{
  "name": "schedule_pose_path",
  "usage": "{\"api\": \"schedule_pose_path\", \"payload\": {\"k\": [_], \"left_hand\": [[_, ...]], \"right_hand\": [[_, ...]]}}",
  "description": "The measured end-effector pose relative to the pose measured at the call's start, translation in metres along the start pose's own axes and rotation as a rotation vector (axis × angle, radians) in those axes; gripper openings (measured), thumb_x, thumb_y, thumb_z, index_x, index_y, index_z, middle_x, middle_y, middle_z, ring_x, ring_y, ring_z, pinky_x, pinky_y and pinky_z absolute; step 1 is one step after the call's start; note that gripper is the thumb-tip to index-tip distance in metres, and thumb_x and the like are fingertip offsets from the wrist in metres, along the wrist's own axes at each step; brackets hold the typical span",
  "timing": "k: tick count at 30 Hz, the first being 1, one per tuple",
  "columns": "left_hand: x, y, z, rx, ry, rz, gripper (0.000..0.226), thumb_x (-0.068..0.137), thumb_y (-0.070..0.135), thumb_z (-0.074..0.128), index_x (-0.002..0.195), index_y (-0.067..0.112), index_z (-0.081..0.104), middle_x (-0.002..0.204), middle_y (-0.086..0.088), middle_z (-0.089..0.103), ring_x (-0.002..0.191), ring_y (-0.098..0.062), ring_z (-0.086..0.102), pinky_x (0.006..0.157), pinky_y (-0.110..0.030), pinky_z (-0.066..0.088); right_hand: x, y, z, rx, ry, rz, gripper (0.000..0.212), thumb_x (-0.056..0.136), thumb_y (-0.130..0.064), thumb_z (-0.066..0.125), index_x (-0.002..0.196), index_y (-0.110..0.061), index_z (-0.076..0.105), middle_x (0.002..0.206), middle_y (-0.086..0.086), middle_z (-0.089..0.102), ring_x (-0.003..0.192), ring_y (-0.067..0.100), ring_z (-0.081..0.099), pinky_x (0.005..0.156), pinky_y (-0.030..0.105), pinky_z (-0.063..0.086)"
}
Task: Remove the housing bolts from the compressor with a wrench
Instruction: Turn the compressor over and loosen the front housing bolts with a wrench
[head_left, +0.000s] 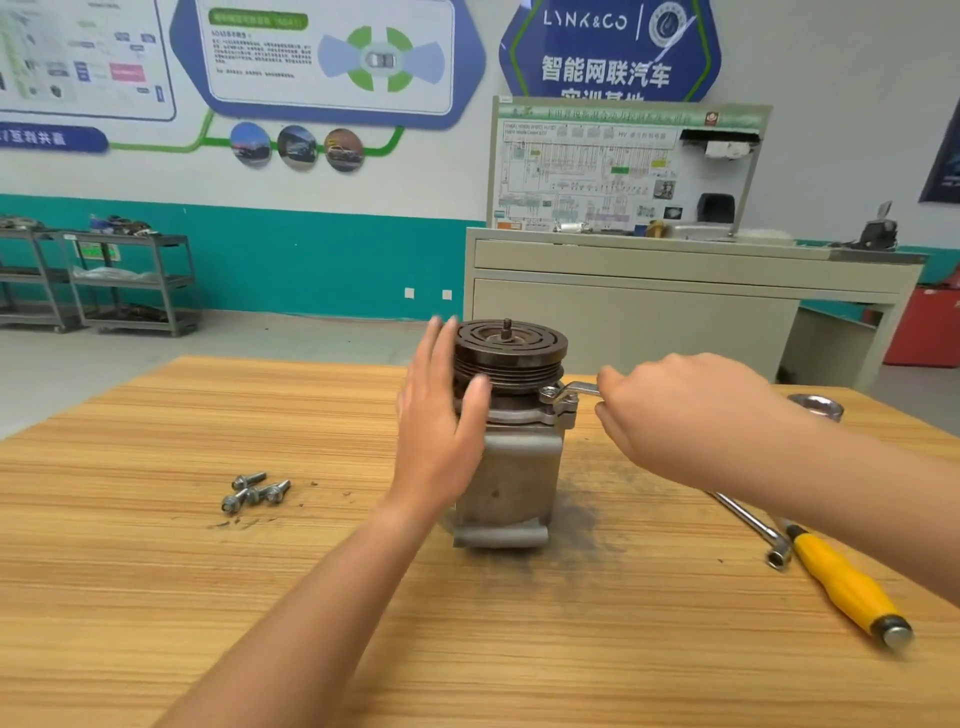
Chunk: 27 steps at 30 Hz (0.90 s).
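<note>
A grey metal compressor (511, 478) stands upright mid-table, its dark grooved pulley (511, 345) on top. My left hand (441, 415) lies with straight fingers against the pulley's left side. My right hand (680, 415) grips the handle of a silver wrench (574, 389). The wrench's ring end sits on a bolt at the housing flange, on the right just under the pulley. Three loose bolts (254, 491) lie on the table to the left of the compressor.
The wooden table (208, 597) has a dark stain right of the compressor. An L-shaped socket wrench (753, 525) and a yellow-handled screwdriver (841, 582) lie at the right. A metal ring part (815, 405) sits far right. Behind stand a cabinet (675, 306) and shelf carts (130, 280).
</note>
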<state>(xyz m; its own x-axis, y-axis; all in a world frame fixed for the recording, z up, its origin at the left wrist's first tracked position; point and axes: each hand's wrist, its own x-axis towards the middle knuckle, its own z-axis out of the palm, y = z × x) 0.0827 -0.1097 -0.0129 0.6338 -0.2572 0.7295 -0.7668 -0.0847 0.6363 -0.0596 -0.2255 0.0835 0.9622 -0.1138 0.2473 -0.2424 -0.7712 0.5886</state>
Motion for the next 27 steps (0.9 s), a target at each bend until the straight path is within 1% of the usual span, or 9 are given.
{"api": "schedule_pose_path", "payload": {"k": [3,6,8,11,15,19,21,24,27], "left_hand": [[-0.041,-0.023,0.0,-0.072,-0.011,-0.153,0.05,0.085,0.051,0.032,0.126,0.061,0.006,0.14,0.039,0.005,0.133,0.02,0.004,0.116,-0.021,0.01],[-0.048,-0.03,0.0,-0.082,-0.03,-0.147,0.053,0.083,0.059,0.032,0.127,0.061,0.001,0.138,0.044,0.001,0.135,0.018,0.003,0.11,-0.007,0.008],[-0.049,-0.029,0.0,-0.107,-0.023,-0.142,0.054,0.083,0.059,0.035,0.128,0.06,0.004,0.143,0.037,0.009,0.139,0.007,0.011,0.114,-0.017,0.014],[-0.051,-0.028,-0.003,-0.17,-0.032,-0.216,0.061,0.083,0.05,0.044,0.132,0.055,0.008,0.148,0.019,0.021,0.135,-0.004,0.03,0.111,-0.039,0.033],[-0.051,-0.036,-0.018,-0.116,-0.021,-0.283,0.071,0.087,0.043,0.055,0.147,0.031,0.019,0.134,0.012,0.047,0.114,0.004,0.05,0.091,-0.022,0.044],[-0.05,-0.039,-0.021,-0.025,0.02,-0.273,0.048,0.09,0.029,0.057,0.135,0.021,0.045,0.107,0.013,0.059,0.103,-0.005,0.056,0.089,-0.026,0.046],[-0.05,-0.041,-0.02,-0.012,0.019,-0.265,0.042,0.089,0.028,0.058,0.13,0.024,0.048,0.1,0.012,0.059,0.099,-0.008,0.057,0.082,-0.019,0.044],[-0.049,-0.043,-0.019,0.008,-0.003,-0.252,0.048,0.085,0.031,0.059,0.131,0.022,0.047,0.099,0.015,0.055,0.092,-0.003,0.056,0.073,-0.009,0.039],[-0.048,-0.044,-0.017,0.012,-0.048,-0.26,0.06,0.083,0.032,0.062,0.138,0.022,0.039,0.117,0.01,0.052,0.107,-0.007,0.053,0.086,-0.017,0.042]], "right_hand": [[0.002,0.001,-0.007,-0.02,-0.076,-0.002,0.016,0.098,-0.022,0.029,0.084,-0.015,0.033,0.059,-0.004,0.029,0.05,0.017,0.028,0.042,0.026,0.021],[0.005,-0.007,-0.015,-0.042,-0.144,0.025,0.013,0.096,-0.014,0.032,0.084,-0.016,0.035,0.061,-0.004,0.028,0.063,0.022,0.038,0.051,0.028,0.032],[0.007,-0.013,-0.021,-0.05,-0.151,0.015,0.015,0.096,-0.014,0.033,0.081,-0.017,0.035,0.061,-0.004,0.028,0.068,0.023,0.039,0.057,0.03,0.034],[0.005,-0.012,-0.018,-0.051,-0.142,-0.008,0.012,0.096,-0.017,0.03,0.085,-0.015,0.032,0.063,-0.002,0.033,0.056,0.019,0.034,0.046,0.027,0.027],[0.002,0.005,0.004,-0.111,-0.117,-0.026,0.031,0.095,-0.017,0.028,0.125,-0.01,0.03,0.057,-0.002,0.033,0.046,0.014,0.031,0.04,0.026,0.025],[0.015,0.025,0.016,-0.22,-0.064,-0.082,0.034,0.091,-0.005,0.037,0.124,-0.014,0.032,0.056,-0.004,0.034,0.044,0.012,0.032,0.039,0.024,0.024],[0.028,0.028,0.023,-0.197,-0.03,-0.054,0.031,0.091,-0.003,0.04,0.119,-0.015,0.035,0.063,-0.005,0.037,0.051,0.014,0.041,0.043,0.025,0.028],[0.043,0.021,0.042,-0.084,0.069,0.008,0.028,0.09,-0.001,0.043,0.114,-0.013,0.039,0.089,0.0,0.055,0.086,0.022,0.057,0.062,0.027,0.032],[0.057,0.01,0.055,-0.046,0.169,0.05,0.026,0.09,0.0,0.042,0.113,-0.012,0.042,0.109,0.004,0.058,0.098,0.022,0.055,0.073,0.025,0.031]]}}
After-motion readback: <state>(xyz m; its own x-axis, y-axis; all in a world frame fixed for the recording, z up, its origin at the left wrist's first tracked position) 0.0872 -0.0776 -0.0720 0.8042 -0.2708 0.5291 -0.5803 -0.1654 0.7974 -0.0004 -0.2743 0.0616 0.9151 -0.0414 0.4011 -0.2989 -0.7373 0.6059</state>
